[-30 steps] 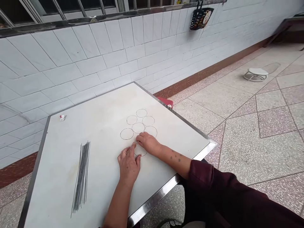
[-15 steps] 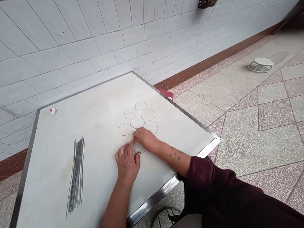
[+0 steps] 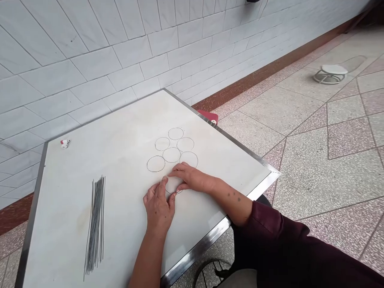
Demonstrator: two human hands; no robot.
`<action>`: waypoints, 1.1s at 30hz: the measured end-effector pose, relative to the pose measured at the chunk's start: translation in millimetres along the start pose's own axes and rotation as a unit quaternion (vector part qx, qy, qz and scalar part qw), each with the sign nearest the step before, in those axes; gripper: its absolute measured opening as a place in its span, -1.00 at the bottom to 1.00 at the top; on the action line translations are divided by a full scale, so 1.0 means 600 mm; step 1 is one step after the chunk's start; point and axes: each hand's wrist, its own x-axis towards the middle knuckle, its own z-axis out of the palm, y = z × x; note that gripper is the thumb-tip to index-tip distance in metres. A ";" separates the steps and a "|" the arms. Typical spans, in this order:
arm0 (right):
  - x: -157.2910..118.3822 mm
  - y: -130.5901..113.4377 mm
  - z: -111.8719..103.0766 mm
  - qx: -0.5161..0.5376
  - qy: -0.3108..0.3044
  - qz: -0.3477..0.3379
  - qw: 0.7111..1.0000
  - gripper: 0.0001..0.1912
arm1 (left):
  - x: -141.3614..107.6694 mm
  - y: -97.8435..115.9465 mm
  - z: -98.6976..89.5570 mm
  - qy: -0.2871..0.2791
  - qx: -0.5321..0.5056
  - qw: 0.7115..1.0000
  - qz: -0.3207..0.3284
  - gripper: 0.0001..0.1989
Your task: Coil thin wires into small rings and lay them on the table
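Observation:
A thin wire ring (image 3: 169,192) lies on the table between my hands. My left hand (image 3: 159,206) curves around its left side, with the index fingertip at the upper edge and the thumb at the lower edge. From the right, my right hand (image 3: 193,178) spans the same ring, its index finger at the top and its thumb by the bottom. Parts of the ring are hidden by the fingers. Just beyond, several similar thin rings (image 3: 156,171) form a triangle-like group. One of them is partly covered by my right hand.
A bundle of straight dark wires (image 3: 96,226) rests on the left of the white table (image 3: 126,136), which has a metal edge. A small red and white item (image 3: 65,143) sits at the far left corner. A tiled wall borders the back; a white stool (image 3: 330,74) stands on the floor.
My right hand has shifted slightly right and opened its thumb away from the index finger, down to the ring's lower edge. My left hand stays at the ring. The view has shifted slightly.

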 end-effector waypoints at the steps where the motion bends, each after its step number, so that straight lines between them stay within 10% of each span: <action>1: -0.001 0.002 -0.003 0.009 -0.008 0.001 1.000 -0.40 | 0.000 0.000 0.000 -0.001 -0.001 1.000 -0.003 -0.53; 13: -0.010 0.011 -0.005 0.050 -0.015 -0.014 0.999 -0.36 | 0.000 0.000 0.000 -0.003 -0.001 1.000 0.009 -0.52; 33: 0.002 0.003 0.038 -0.093 0.152 0.031 0.983 -0.26 | -0.001 -0.015 0.007 0.039 -0.065 0.997 -0.012 -0.45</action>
